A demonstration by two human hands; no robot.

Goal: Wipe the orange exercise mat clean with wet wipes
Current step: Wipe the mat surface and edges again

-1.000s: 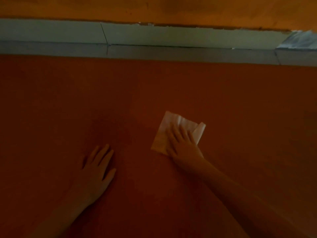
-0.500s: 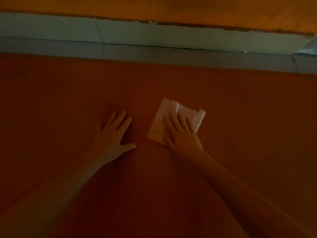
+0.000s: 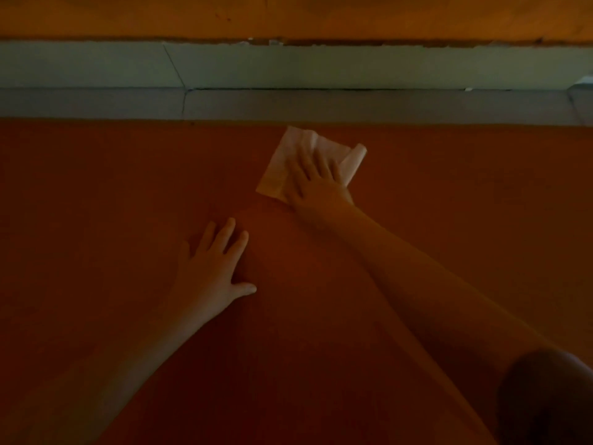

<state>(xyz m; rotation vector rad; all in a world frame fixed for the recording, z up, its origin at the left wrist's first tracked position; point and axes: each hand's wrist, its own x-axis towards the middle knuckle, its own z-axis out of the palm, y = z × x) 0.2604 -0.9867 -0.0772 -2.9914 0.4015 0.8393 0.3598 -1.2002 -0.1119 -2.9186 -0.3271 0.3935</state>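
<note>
Forearms come in bare from the bottom edge, over an orange exercise mat (image 3: 96, 203) that fills most of the view in dim light. Its surface looks flat and plain, darker in shadow near the bottom. At the lower right corner sits a dark rounded shape (image 3: 545, 399); what it is cannot be told.

Nearer of the two, the left hand (image 3: 215, 268) lies palm down on the mat, left of centre. Its fingers are straight and slightly spread, the thumb sticks out to the right, and it holds nothing.

Farther off and to the right, the right hand (image 3: 316, 184) lies flat on a white wet wipe (image 3: 288, 146), arm stretched out straight. Its fingers are straight and close together, pressing the wipe onto the mat rather than gripping it. The wipe is spread as a rough rectangle turned at an angle, wrinkled under the fingers, with its right edge rolled up. Its far corner lies close to the mat's far edge.

Beyond that edge runs a strip of grey floor tiles (image 3: 385, 106), then a pale skirting (image 3: 321, 65) with chipped paint along its top, and above it an orange wall (image 3: 288, 14).
</note>
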